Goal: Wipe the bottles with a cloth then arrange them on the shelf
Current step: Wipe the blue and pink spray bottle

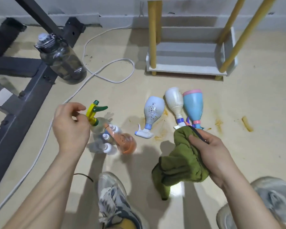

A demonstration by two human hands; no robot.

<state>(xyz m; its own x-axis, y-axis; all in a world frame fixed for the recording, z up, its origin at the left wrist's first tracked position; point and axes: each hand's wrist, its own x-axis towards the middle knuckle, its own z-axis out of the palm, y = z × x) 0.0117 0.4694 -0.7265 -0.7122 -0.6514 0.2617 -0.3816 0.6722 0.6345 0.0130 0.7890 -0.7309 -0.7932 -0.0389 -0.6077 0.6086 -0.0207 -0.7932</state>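
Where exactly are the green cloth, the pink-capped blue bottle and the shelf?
green cloth (182, 161), head view, bunched middle.
pink-capped blue bottle (193, 104), head view, body.
shelf (186, 69), head view, bottom tray's front rim.

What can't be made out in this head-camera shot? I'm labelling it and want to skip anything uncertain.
- Shelf: upper tiers cut off by the top edge.
- Clear spray bottle: body partly hidden by the left hand, blurred.
- Small white bottles: blurred, count unclear.
- Blue bottle: nozzle hidden by the green cloth in the right hand.
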